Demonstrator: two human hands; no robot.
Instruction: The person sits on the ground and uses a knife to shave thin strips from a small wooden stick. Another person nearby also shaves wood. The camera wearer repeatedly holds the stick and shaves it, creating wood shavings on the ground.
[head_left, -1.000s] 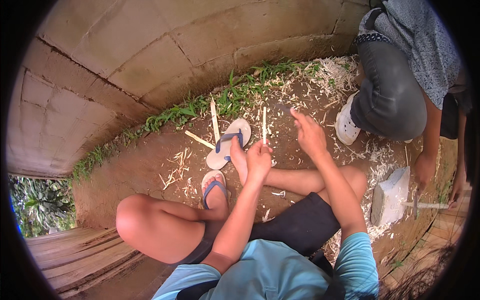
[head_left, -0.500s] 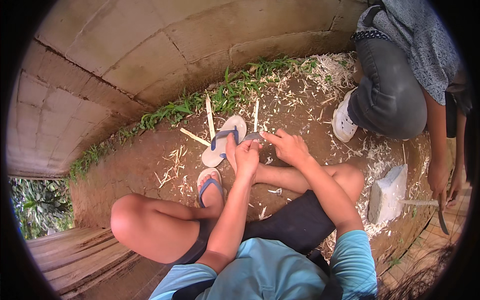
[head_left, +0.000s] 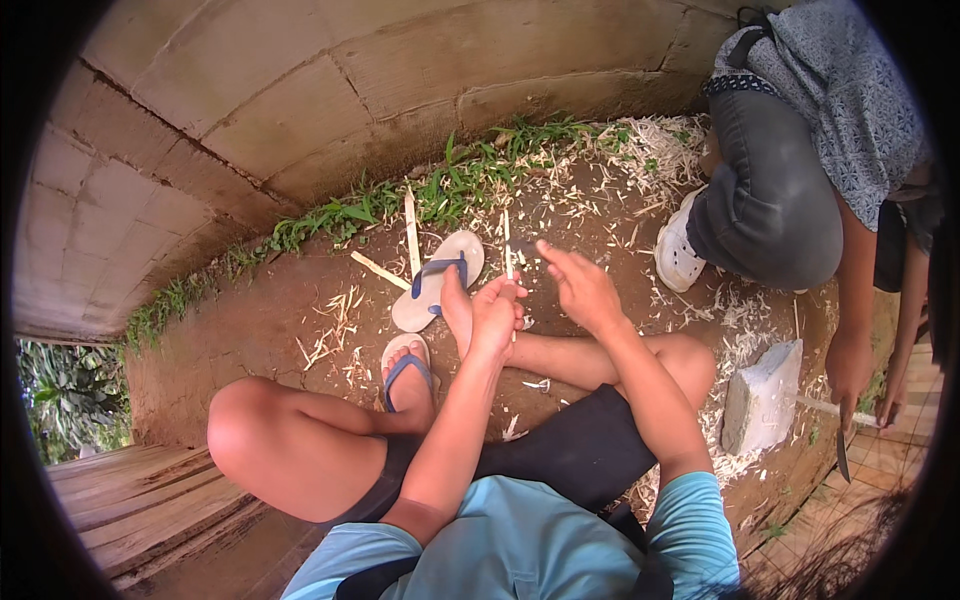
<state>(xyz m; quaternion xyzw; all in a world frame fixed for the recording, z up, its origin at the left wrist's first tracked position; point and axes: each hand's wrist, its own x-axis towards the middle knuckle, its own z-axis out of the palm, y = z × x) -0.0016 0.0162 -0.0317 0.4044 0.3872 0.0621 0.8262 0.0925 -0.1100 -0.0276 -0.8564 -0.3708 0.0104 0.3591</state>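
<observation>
A thin pale wooden stick (head_left: 507, 232) points away from me out of my left hand (head_left: 495, 318), whose fingers are closed around its near end. My right hand (head_left: 584, 290) grips a knife (head_left: 522, 246); its dark blade reaches left to the stick, slightly blurred. Whether the edge touches the wood I cannot tell. The knife's handle is mostly hidden in my fingers. Both hands are above my bent leg and bare foot, next to an empty blue-strapped flip-flop (head_left: 409, 313).
Pale split sticks (head_left: 412, 232) and shavings (head_left: 333, 335) lie on the dirt. Grass (head_left: 345, 213) edges a block wall (head_left: 400, 75). On the right, another person's hand (head_left: 849, 362) holds a knife (head_left: 843, 456) beside a stick and a stone block (head_left: 762, 398).
The stick has slid nearer to me in my left hand. My knife blade has swung from over my left fingers to farther up, beside the stick. The other person's hands have shifted slightly.
</observation>
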